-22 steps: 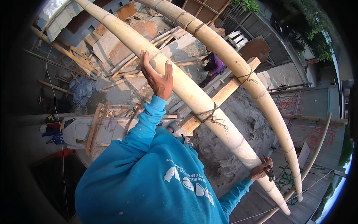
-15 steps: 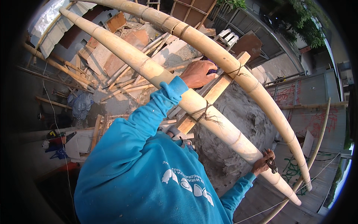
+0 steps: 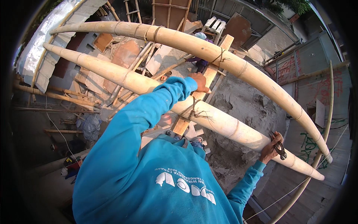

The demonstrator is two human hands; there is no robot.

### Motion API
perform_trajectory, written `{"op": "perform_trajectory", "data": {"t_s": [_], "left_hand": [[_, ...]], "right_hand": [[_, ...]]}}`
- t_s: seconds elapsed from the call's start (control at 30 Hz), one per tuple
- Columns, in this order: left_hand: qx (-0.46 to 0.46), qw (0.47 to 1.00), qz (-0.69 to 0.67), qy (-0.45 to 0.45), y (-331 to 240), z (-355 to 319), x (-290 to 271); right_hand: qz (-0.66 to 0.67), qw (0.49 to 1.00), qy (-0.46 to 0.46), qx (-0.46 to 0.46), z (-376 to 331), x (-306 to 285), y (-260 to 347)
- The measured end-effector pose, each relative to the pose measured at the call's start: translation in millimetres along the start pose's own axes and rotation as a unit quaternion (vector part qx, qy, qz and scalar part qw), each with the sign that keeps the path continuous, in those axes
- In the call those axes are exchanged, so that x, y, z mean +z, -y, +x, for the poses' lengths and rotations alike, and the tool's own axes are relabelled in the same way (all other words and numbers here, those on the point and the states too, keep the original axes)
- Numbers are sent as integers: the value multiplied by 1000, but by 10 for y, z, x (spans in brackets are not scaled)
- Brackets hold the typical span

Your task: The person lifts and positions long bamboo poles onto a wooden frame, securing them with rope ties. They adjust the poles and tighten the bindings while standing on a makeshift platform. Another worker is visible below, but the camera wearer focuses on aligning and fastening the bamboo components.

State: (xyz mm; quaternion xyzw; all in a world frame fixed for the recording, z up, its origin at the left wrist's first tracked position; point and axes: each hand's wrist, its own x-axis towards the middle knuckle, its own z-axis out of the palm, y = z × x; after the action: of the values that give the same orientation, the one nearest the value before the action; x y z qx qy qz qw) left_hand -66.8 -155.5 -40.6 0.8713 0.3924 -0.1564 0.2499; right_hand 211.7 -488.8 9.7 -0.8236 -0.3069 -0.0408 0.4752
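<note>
My left hand (image 3: 199, 81), in a teal sleeve, grips the edge of a wooden plank (image 3: 212, 76), its thumb lying across the top and its fingers largely hidden. The plank crosses a thick near bamboo pole (image 3: 231, 127) and a far bamboo pole (image 3: 194, 44). Dark ties, a near one (image 3: 193, 109) with loose ends and a far one (image 3: 221, 58), bind it at both crossings. Farther right, my right hand (image 3: 272, 148) is closed around dark metal pincers (image 3: 280, 151) and rests against the near pole.
Below, a person with a light cap (image 3: 200, 36) and purple sleeve is partly hidden by the far pole. Boards and bamboo (image 3: 125, 56) lie heaped at left; rough grey ground (image 3: 238, 99) spreads underneath. A thin bamboo pole (image 3: 330, 100) and metal sheets stand at right.
My left hand has moved from beside the plank onto its edge. The right hand still holds the pincers at the near pole. The view has shifted, and the person's cap now shows.
</note>
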Motion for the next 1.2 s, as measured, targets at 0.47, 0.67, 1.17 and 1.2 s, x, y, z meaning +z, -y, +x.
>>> {"op": "perform_trajectory", "data": {"t_s": [0.47, 0.67, 1.17, 1.2], "left_hand": [[-3, 999, -34, -3, 76, -12, -113], [-32, 974, -204, -94, 380, -578, -526], [-329, 590, -339, -655, 1208, -1782, 696], [-318, 565, -422, -633, 1222, -1758, 769]], "right_hand": [[20, 999, -18, 23, 16, 37, -66], [36, 999, -11, 22, 25, 31, -106], [-15, 1000, 22, 16, 37, -17, -43], [-19, 999, 25, 15, 45, -12, -30]]}}
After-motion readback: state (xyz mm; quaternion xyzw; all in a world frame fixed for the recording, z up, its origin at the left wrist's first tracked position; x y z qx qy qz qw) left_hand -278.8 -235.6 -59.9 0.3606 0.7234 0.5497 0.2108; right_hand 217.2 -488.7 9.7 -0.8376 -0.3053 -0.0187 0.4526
